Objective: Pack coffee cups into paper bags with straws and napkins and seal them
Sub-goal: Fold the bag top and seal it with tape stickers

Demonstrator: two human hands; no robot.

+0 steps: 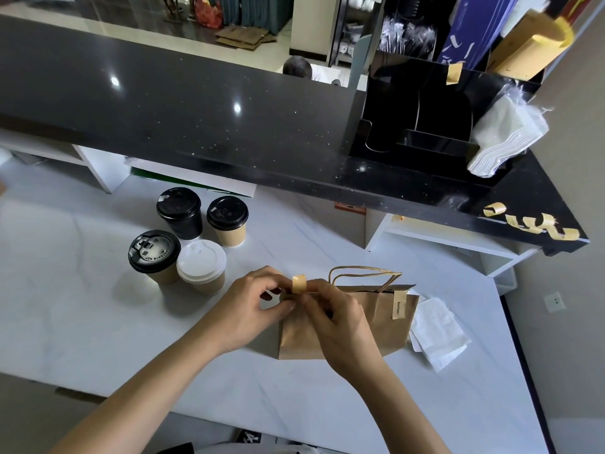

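Note:
A brown paper bag with twisted handles stands on the white counter, one tan sticker strip stuck over its top edge at the right. Both hands meet at the bag's top left corner. My left hand and my right hand pinch a second tan sticker strip that curls up between the fingertips. Several lidded coffee cups stand to the left: a black cup, a kraft cup with black lid, another kraft cup with black lid and a white-lidded cup.
White napkins lie right of the bag. On the raised black bar top, a black organiser holds a napkin stack and wrapped straws. Spare sticker strips hang from the bar's right edge.

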